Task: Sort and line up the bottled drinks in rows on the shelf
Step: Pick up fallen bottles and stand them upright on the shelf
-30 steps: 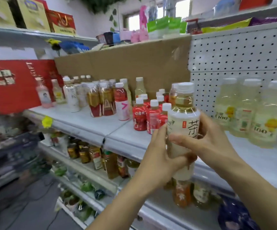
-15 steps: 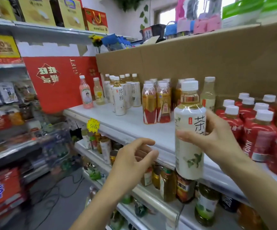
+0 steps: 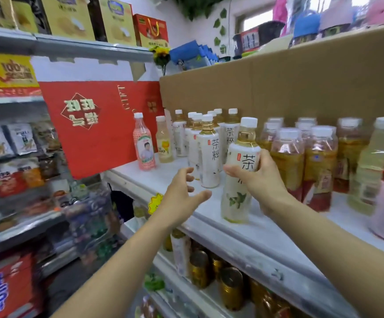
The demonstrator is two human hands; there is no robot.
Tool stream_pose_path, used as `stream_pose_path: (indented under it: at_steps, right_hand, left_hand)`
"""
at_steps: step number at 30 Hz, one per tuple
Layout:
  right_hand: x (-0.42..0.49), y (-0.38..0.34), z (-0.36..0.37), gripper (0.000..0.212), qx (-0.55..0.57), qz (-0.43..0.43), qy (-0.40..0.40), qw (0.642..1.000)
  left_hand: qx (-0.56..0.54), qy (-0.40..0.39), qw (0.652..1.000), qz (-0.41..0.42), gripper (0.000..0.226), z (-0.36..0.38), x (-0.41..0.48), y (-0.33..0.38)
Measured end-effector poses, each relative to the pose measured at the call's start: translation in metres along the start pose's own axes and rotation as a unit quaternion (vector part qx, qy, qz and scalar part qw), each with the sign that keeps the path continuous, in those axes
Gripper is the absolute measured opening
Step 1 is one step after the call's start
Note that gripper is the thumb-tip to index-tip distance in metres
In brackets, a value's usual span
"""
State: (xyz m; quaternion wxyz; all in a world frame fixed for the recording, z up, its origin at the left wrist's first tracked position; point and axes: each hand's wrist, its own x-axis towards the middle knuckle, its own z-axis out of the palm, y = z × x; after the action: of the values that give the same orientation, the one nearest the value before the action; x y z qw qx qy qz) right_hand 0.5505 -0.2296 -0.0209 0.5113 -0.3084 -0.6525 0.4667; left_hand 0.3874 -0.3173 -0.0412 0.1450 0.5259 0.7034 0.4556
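White tea bottle [image 3: 241, 161], centre frame, at the shelf [image 3: 266, 232] edge!
Right grip [image 3: 262, 180] clasps it; left grip [image 3: 181, 193] spread, empty. Set too near the lip, it could tip off.

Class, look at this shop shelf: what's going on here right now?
A person is stocking drinks. The right hand grips a white tea bottle upright at the front of the shelf, just right of the matching bottles already standing there. The left hand hovers open beside it, holding nothing.
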Motion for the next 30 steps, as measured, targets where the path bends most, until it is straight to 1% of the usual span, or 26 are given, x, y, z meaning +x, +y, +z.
stream_pose_path:
  at_steps: [5,9,11,14,16,20,25,27,28,29,30]
  right_hand:
    - [0.05,0.025,0.031,0.058,-0.049,-0.004,0.052,0.997]
    - [0.085,0.036,0.049,0.06,-0.064,-0.001,0.093,0.994]
    - [0.098,0.042,0.055,0.064,-0.077,0.003,0.115,0.99]
    - [0.111,0.049,0.06,0.063,-0.101,0.01,0.139,0.985]
    - [0.118,0.054,0.066,0.062,-0.109,0.013,0.148,0.983]
    - [0.128,0.06,0.082,0.074,-0.123,0.014,0.175,0.977]
    - [0.124,0.059,0.1,0.077,-0.143,0.018,0.19,0.971]
    - [0.12,0.054,0.108,0.079,-0.155,0.02,0.205,0.966]
    - [0.118,0.052,0.113,0.079,-0.177,0.013,0.225,0.958]
    - [0.116,0.048,0.118,0.079,-0.209,-0.004,0.255,0.944]
    - [0.114,0.045,0.124,0.079,-0.241,-0.034,0.285,0.927]
  left_hand:
    - [-0.013,0.001,1.0,0.023,0.108,0.008,0.061,-0.021]
    - [-0.018,0.016,0.999,0.026,0.142,0.018,0.118,-0.04]
    - [-0.022,0.006,0.999,0.032,0.15,0.023,0.144,-0.049]
    - [-0.022,-0.024,0.998,0.046,0.152,0.03,0.171,-0.06]
    - [-0.025,-0.028,0.997,0.063,0.151,0.033,0.184,-0.069]
    - [-0.033,-0.04,0.995,0.088,0.148,0.03,0.199,-0.081]
    - [-0.031,-0.113,0.986,0.117,0.141,0.006,0.207,-0.092]
    - [-0.037,-0.13,0.979,0.154,0.135,-0.012,0.206,-0.099]
    - [-0.036,-0.126,0.974,0.183,0.13,-0.024,0.204,-0.103]
    - [-0.031,-0.109,0.969,0.218,0.124,-0.037,0.202,-0.108]
    - [-0.019,-0.076,0.963,0.257,0.117,-0.05,0.202,-0.114]
